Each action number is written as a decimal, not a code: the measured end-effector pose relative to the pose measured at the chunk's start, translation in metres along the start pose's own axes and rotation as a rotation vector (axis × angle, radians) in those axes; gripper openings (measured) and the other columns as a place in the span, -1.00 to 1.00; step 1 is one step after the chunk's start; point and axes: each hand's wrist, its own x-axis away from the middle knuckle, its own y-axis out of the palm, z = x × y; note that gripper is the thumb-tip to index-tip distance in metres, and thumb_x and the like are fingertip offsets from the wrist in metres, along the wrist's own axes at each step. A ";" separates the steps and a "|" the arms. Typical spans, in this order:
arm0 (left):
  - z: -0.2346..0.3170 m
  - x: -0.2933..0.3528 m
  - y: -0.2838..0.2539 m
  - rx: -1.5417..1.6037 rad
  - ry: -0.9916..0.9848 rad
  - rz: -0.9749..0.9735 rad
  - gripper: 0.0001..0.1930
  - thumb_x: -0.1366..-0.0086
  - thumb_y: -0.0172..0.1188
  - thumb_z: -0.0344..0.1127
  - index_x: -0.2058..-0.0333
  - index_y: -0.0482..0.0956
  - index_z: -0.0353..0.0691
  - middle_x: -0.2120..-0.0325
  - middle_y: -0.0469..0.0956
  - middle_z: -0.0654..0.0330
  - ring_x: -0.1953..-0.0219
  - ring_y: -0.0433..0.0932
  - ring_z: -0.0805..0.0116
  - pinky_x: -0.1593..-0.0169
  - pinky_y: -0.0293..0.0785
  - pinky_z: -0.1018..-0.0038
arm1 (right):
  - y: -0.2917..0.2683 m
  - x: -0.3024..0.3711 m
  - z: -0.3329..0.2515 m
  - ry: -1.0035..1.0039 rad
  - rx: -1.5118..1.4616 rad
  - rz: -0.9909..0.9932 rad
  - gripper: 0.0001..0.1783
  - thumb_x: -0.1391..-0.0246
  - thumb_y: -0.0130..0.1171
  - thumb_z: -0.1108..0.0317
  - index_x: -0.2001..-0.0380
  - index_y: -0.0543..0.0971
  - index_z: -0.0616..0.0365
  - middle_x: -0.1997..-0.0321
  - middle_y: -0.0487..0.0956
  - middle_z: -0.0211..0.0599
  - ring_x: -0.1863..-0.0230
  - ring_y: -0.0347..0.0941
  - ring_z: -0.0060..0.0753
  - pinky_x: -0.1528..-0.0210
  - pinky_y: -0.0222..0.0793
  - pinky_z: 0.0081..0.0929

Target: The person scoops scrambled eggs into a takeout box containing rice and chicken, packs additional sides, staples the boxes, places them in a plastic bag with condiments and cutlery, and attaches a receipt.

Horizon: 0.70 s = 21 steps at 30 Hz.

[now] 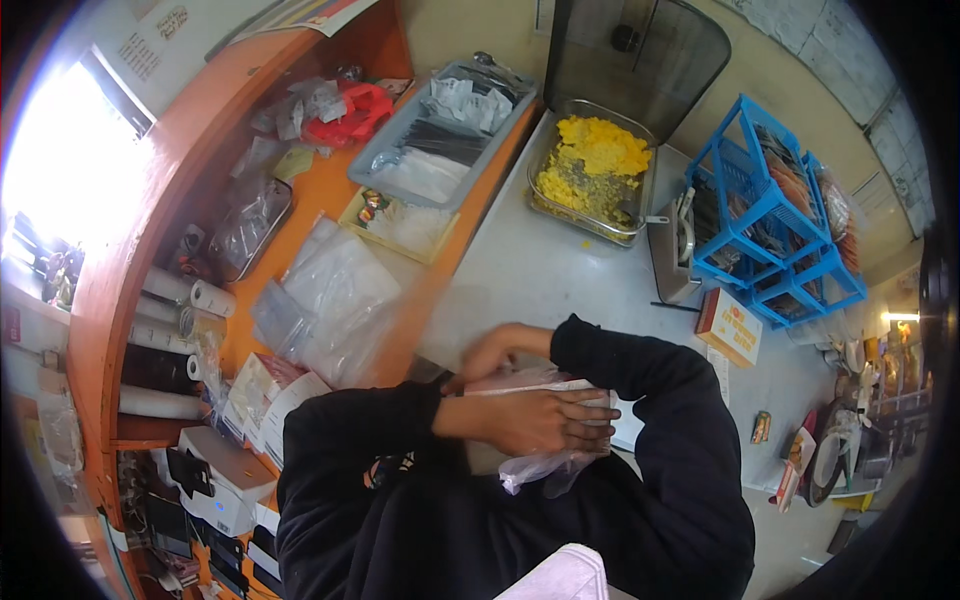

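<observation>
In front of my body is a pale box with a clear plastic bag about it; part of the bag bunches up at the near side. My left hand lies across the top of the box, fingers stretched toward the right. My right forearm crosses beyond it, and my right hand is at the box's far left edge. Motion smears its fingers, so I cannot see what they hold. Both hands and the black sleeves cover much of the box.
Clear plastic bags lie on the orange shelf at left, below a grey tray of packaged cutlery. A glass container of yellow crumbly food stands at the back. Blue baskets and a small orange-and-white box are at right.
</observation>
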 end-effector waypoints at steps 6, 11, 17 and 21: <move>-0.008 0.017 0.006 -0.325 -0.345 0.149 -0.36 -0.28 -0.03 -0.15 -0.34 0.14 0.00 -0.41 -0.02 0.24 -0.44 -0.10 0.04 -0.41 -0.23 -0.03 | 0.002 0.016 0.119 0.068 -0.825 0.163 -0.45 -0.24 -0.04 -0.12 -0.03 0.48 0.09 0.06 0.54 -0.33 0.11 0.45 -0.42 0.02 0.41 -0.39; -0.043 0.031 -0.025 -0.438 -0.523 0.170 -0.32 -0.22 -0.04 -0.15 -0.36 0.11 0.16 -0.43 -0.08 0.29 -0.45 -0.15 0.09 -0.34 -0.27 -0.23 | -0.002 0.091 0.193 -0.250 -1.218 0.616 -0.37 -0.24 0.00 -0.08 -0.21 0.35 0.12 -0.10 0.49 -0.27 -0.07 0.44 -0.42 -0.11 0.42 -0.36; -0.103 0.046 -0.068 -0.728 -0.637 0.194 -0.26 -0.17 0.08 0.00 -0.35 0.09 0.31 -0.43 -0.13 0.37 -0.44 -0.13 0.08 -0.19 -0.29 -0.53 | 0.099 0.131 0.196 -0.617 -1.324 0.821 -0.06 -0.09 0.28 0.20 -0.40 -0.04 0.02 -0.33 0.26 -0.27 -0.24 0.32 -0.22 -0.19 0.38 -0.13; -0.133 0.034 -0.050 -0.676 -0.648 0.218 -0.38 -0.29 -0.02 0.01 -0.34 0.10 0.41 -0.43 -0.14 0.38 -0.42 -0.07 0.04 -0.20 -0.33 -0.52 | 0.153 0.073 0.140 -0.475 -1.132 1.352 0.04 0.00 0.36 0.37 -0.35 -0.16 -0.06 -0.31 0.17 -0.19 -0.29 0.21 -0.19 -0.13 0.45 -0.19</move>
